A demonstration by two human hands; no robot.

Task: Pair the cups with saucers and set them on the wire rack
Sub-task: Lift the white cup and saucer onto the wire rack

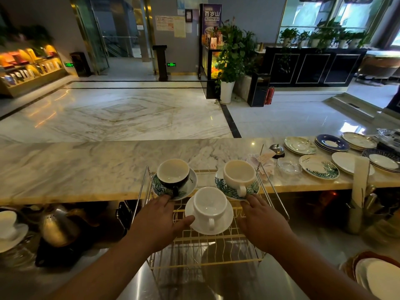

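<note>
A gold wire rack (216, 256) stands below the marble counter. Three cup-and-saucer pairs rest on it. At the back left, a dark cup (173, 173) sits on a leaf-pattern saucer (190, 187). At the back right, a cream cup (239, 175) sits on another leaf-pattern saucer (223, 186). In front, a white cup (209, 205) sits on a plain white saucer (225, 221). My left hand (160, 219) lies flat, its fingertips on the left saucer's near rim and its thumb touching the white saucer. My right hand (262, 221) lies flat, its fingertips at the right saucer's near rim.
Several loose saucers and plates, one leaf-pattern (319, 166), lie on the marble counter (86, 165) at the right, beside a glass ashtray (289, 166) and a call bell (277, 150). A metal kettle (58, 226) stands at the lower left. Stacked plates (376, 276) sit at the lower right.
</note>
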